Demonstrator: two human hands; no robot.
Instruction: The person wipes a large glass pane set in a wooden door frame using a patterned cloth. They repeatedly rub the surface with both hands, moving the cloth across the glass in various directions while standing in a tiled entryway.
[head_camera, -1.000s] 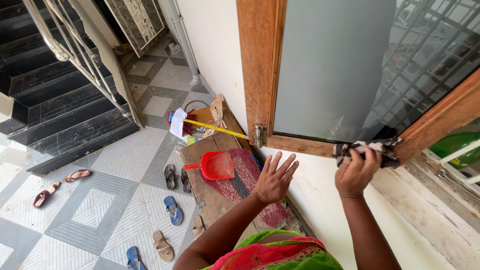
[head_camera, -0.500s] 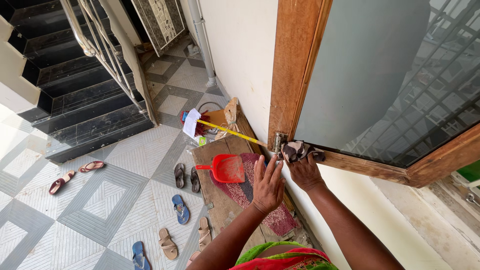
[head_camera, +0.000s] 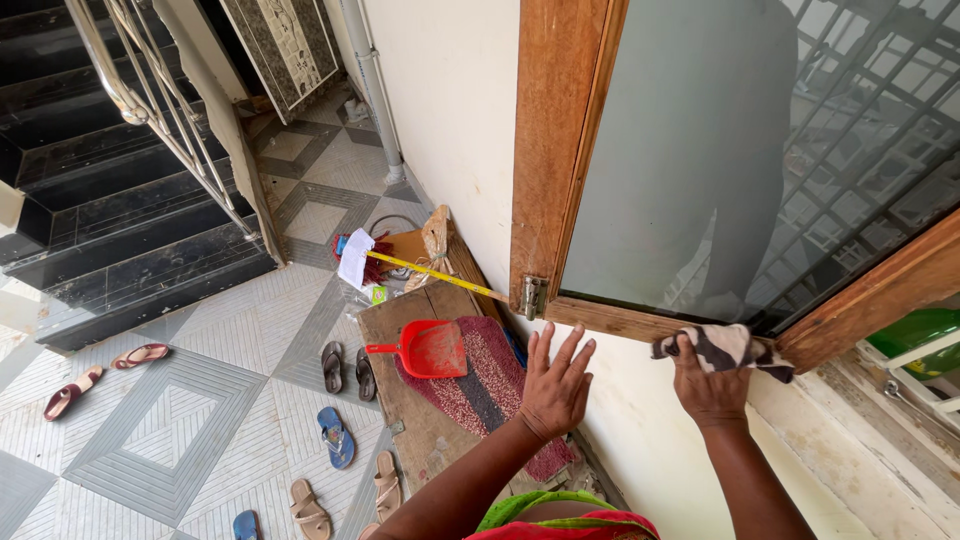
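The right hand (head_camera: 710, 388) grips a cloth (head_camera: 722, 347), bunched above its fingers against the window frame (head_camera: 610, 318); the left hand (head_camera: 556, 385) hovers spread.

- cloth (head_camera: 722, 347): dark brown and white patches
- window frame (head_camera: 550, 150): orange-brown wood, visible grain
- glass pane (head_camera: 690, 150): grey-green, frosted, with a dark lattice of bars showing through
- hinge (head_camera: 531, 296): silver metal
- wall (head_camera: 450, 110): cream
- dustpan (head_camera: 428, 349): red
- mat (head_camera: 495, 385): maroon speckled, one dark grey stripe
- board (head_camera: 400, 360): weathered brown wood
- broom handle (head_camera: 435, 270): yellow
- floor tiles (head_camera: 190, 420): white and grey, ribbed diamond pattern
- stairs (head_camera: 110, 210): glossy black
- railing (head_camera: 150, 110): silver
- pipe (head_camera: 372, 85): grey
- sandals: blue (head_camera: 334, 436), tan (head_camera: 308, 508), dark brown (head_camera: 333, 366), maroon (head_camera: 68, 392)
- garment (head_camera: 565, 515): green with red and pink trim
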